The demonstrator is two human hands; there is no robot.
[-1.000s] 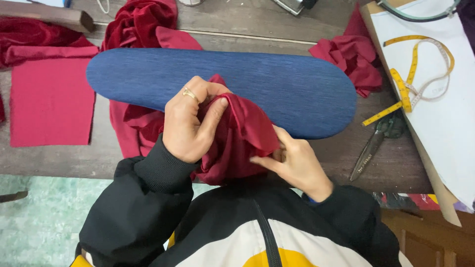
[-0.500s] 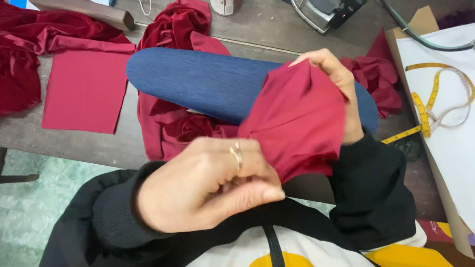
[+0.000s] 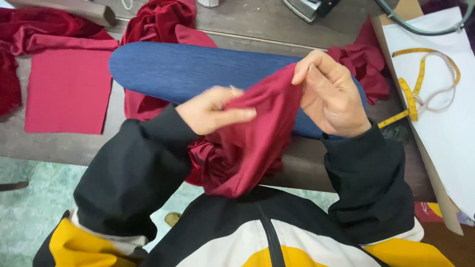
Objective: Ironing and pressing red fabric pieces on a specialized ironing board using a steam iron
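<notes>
I hold a dark red garment (image 3: 252, 143) up in front of my chest with both hands. My left hand (image 3: 213, 110) pinches its left edge between thumb and fingers. My right hand (image 3: 330, 94) grips the upper right edge, lifted a little higher. The cloth hangs down in folds toward my lap. Behind it lies a long blue padded sleeve board (image 3: 198, 71) on the wooden table (image 3: 64, 146), partly hidden by my hands and the garment.
A flat red fabric rectangle (image 3: 67, 91) lies at the left, with crumpled red cloth (image 3: 29, 29) above it and more (image 3: 158, 20) behind the board. A yellow measuring tape (image 3: 420, 84) rests on white paper (image 3: 445, 128) at the right. An iron (image 3: 311, 7) sits at the top.
Both hands lifted the red garment off the blue board. My left hand came up close, then moved out again, and the cloth is now spread between the two hands.
</notes>
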